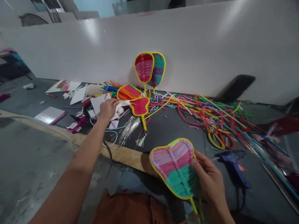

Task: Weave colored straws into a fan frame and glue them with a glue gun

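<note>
Holding a woven fan point(175, 166) in my right hand point(210, 180), I have the thumb pressed on its face near the right rim and the fingers curled behind it, clamped on the edge; the fan is heart-shaped, yellow-rimmed, banded pink, lilac and teal, its yellow handle pointing down toward me, low in the view over the front edge of the dark table point(173, 124); my left hand point(108, 109) is stretched out to the far left of the table, fingers closed together on some white paper point(121, 107) just beside an orange-and-pink fan point(129, 92) and a red fan point(140, 107) lying flat; two more fans point(149, 68) lean upright against the white wall point(198, 46); a tangle of coloured strips point(210, 115) spreads to the right; a blue glue gun point(233, 161) lies just beside my right hand.
</note>
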`<state>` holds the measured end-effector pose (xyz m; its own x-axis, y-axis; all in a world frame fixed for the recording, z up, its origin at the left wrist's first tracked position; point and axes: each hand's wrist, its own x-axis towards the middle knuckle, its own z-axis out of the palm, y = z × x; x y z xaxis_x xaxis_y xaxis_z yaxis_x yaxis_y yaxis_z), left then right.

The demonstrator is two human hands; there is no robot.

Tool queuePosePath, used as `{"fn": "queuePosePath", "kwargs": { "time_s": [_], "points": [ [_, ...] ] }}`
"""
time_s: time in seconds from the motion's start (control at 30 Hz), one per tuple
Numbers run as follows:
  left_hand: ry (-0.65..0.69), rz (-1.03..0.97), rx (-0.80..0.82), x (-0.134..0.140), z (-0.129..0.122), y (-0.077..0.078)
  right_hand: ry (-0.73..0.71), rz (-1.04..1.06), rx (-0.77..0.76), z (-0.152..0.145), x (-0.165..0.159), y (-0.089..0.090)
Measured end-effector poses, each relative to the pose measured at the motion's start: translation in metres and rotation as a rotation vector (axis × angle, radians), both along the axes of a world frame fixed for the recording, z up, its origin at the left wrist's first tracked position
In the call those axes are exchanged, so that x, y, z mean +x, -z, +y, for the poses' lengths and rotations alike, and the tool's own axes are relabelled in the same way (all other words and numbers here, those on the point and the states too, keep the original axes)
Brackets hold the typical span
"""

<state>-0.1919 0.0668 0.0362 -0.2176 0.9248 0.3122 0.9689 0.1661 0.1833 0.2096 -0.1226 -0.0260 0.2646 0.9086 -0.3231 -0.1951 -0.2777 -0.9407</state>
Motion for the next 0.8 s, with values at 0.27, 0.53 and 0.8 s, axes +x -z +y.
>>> {"fn": "queuePosePath", "kwargs": {
  "time_s": [0.27,0.53,0.8],
  "points": [
    [0.117,-0.006,-0.057,0.015,-0.003,0.002,-0.016,0.008,0.031,-0.002,0.003,0.001],
    [0.525,-1.432,0.079,0.08,-0.049,-0.016,-0.024,0.029,0.034,0.002,-0.003,0.001],
    [0.357,-2.033,-0.337,0.138,-0.081,0.003,-0.059,0.034,0.072,0.0,-0.002,0.007]
  ]
}}
